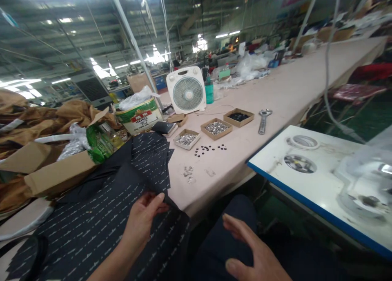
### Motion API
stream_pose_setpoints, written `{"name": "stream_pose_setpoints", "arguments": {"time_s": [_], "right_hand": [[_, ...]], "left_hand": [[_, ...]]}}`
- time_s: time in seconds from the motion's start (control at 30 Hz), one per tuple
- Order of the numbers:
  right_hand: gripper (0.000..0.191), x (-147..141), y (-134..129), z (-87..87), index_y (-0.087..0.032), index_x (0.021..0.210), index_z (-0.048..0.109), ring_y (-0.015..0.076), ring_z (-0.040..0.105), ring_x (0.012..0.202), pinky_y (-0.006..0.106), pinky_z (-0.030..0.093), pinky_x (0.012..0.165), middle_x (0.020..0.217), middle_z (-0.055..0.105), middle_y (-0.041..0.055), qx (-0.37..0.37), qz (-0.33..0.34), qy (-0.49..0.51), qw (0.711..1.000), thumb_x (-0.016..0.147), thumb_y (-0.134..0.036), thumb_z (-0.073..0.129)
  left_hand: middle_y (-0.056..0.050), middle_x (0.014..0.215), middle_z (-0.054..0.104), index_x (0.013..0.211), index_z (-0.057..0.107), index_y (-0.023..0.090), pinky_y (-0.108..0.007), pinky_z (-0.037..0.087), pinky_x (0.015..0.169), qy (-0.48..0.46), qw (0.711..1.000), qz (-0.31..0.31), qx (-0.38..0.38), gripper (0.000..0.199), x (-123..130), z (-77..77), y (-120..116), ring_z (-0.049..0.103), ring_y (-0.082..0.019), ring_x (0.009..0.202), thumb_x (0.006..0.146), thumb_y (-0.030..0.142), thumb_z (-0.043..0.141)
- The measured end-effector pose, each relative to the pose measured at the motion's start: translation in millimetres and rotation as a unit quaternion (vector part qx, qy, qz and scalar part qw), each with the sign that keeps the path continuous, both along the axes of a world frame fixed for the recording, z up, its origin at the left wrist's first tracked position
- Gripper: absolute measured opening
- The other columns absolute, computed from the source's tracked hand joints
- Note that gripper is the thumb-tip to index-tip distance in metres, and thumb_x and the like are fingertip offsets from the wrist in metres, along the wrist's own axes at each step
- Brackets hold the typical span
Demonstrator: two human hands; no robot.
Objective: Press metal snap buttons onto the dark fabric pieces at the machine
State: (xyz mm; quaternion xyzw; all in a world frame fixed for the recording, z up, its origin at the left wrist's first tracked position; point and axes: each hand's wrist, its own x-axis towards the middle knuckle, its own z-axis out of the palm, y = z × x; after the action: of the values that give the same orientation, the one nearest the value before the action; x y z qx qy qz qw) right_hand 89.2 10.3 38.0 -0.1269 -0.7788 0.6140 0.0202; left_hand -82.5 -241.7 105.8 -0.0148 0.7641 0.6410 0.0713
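Dark fabric (101,228) with rows of white print covers the table at lower left and hangs over its front edge. My left hand (143,215) pinches a fold of this fabric near the edge, thumb on top. Above my dark-clothed lap, my right hand (249,250) is held with thumb and fingers apart and nothing between them. Small black round pieces (207,149) lie scattered on the tabletop ahead, with a small heap of silver metal pieces (188,171) nearer to me. Shallow boxes of silver parts (216,127) stand just behind them.
A white box fan (186,91) stands at the back of the table (275,97). An adjustable wrench (263,121) lies near the right edge. At right is a white machine table (321,183) with a blue edge. Open cardboard boxes (61,171) crowd the left.
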Motion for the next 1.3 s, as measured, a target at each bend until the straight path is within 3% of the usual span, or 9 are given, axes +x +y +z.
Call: {"name": "stream_pose_setpoints", "arguments": {"time_s": [0.13, 0.23, 0.37, 0.53, 0.7, 0.8, 0.93, 1.03, 1.3], "right_hand": [[0.09, -55, -29, 44.8, -0.027, 0.147, 0.052, 0.0324, 0.057, 0.129, 0.045, 0.045, 0.111, 0.144, 0.059, 0.0095, -0.013, 0.077, 0.063, 0.995, 0.064, -0.039, 0.085], [0.042, -73, -22, 57.4, -0.025, 0.123, 0.071, 0.0254, 0.068, 0.104, 0.036, 0.054, 0.094, 0.115, 0.074, 0.0023, -0.08, 0.1, 0.092, 0.988, 0.082, -0.028, 0.067], [0.025, -69, 17, 63.3, -0.02, 0.096, 0.077, 0.0213, 0.066, 0.083, 0.03, 0.052, 0.079, 0.082, 0.071, -0.003, -0.055, 0.064, 0.08, 0.993, 0.081, -0.017, 0.057], [0.024, -55, 56, 86.6, -0.02, 0.096, 0.075, 0.0208, 0.064, 0.086, 0.029, 0.049, 0.08, 0.086, 0.07, -0.0037, 0.013, 0.059, 0.085, 0.995, 0.082, -0.017, 0.056], [0.028, -36, 82, 111.5, -0.02, 0.105, 0.074, 0.0206, 0.066, 0.085, 0.028, 0.049, 0.078, 0.09, 0.073, -0.0033, 0.107, 0.106, 0.063, 0.987, 0.077, -0.024, 0.072], [0.044, -21, 95, 114.9, -0.023, 0.116, 0.072, 0.0215, 0.067, 0.093, 0.028, 0.049, 0.082, 0.101, 0.074, -0.0021, 0.11, 0.112, 0.065, 0.985, 0.074, -0.034, 0.08], [0.044, -7, 102, 98.1, -0.023, 0.114, 0.071, 0.0221, 0.066, 0.098, 0.029, 0.046, 0.085, 0.106, 0.072, 0.0011, 0.215, 0.098, 0.042, 0.971, 0.071, -0.025, 0.082], [0.014, -2, 106, 79.1, -0.016, 0.093, 0.071, 0.0218, 0.064, 0.092, 0.03, 0.044, 0.081, 0.095, 0.07, 0.0056, 0.311, 0.032, 0.017, 0.95, 0.078, -0.016, 0.07], [0.011, 3, 115, 77.1, -0.018, 0.095, 0.064, 0.0169, 0.062, 0.085, 0.027, 0.043, 0.076, 0.091, 0.067, 0.0018, 0.196, 0.003, 0.007, 0.98, 0.088, -0.016, 0.056]], "left_hand": [[-0.009, 0.109, 0.077, 0.1, 0.072, 0.021, -0.045, 0.058, 0.096, -0.012, 0.992, -0.124, -0.009, 0.04, 33, 6.9, 48, 0.07, -0.032, 0.107, 0.077, 0.054, 0.072], [-0.007, 0.105, 0.078, 0.099, 0.075, 0.02, -0.046, 0.054, 0.104, 0.068, 0.973, -0.218, -0.042, 0.037, 36, 19.7, 67, 0.069, -0.032, 0.109, 0.079, 0.052, 0.072], [-0.007, 0.117, 0.074, 0.117, 0.069, 0.022, -0.045, 0.058, 0.095, 0.216, 0.941, -0.249, -0.082, 0.041, 26, 59.2, 78, 0.071, -0.029, 0.104, 0.084, 0.046, 0.07], [-0.004, 0.153, 0.049, 0.134, 0.059, 0.029, -0.054, 0.029, 0.123, 0.522, 0.782, -0.284, -0.19, 0.07, 14, 99.6, 113, 0.035, -0.038, 0.147, 0.07, 0.043, 0.083], [-0.015, 0.134, 0.064, 0.148, 0.047, 0.02, -0.058, 0.012, 0.123, 0.52, 0.662, -0.458, -0.285, 0.108, -3, 80.4, 160, 0.05, -0.041, 0.134, 0.055, 0.061, 0.087], [-0.011, 0.102, 0.073, 0.137, 0.06, 0.022, -0.056, 0.031, 0.113, 0.438, 0.651, -0.527, -0.327, 0.099, -9, 56.1, 174, 0.065, -0.038, 0.104, 0.051, 0.064, 0.087], [-0.004, 0.07, 0.067, 0.084, 0.075, 0.024, -0.034, 0.045, 0.075, 0.353, 0.64, -0.598, -0.33, 0.017, -7, 40.3, 183, 0.063, -0.024, 0.072, 0.082, 0.038, 0.064], [-0.005, 0.083, 0.068, 0.083, 0.069, 0.021, -0.031, 0.043, 0.076, 0.379, 0.618, -0.615, -0.31, 0.018, -6, 43.6, 188, 0.062, -0.021, 0.082, 0.085, 0.021, 0.051], [-0.004, 0.1, 0.07, 0.105, 0.061, 0.021, -0.032, 0.047, 0.083, 0.203, 0.673, -0.662, -0.261, 0.022, -20, 38.2, 195, 0.064, -0.021, 0.093, 0.094, 0.028, 0.044]]}}
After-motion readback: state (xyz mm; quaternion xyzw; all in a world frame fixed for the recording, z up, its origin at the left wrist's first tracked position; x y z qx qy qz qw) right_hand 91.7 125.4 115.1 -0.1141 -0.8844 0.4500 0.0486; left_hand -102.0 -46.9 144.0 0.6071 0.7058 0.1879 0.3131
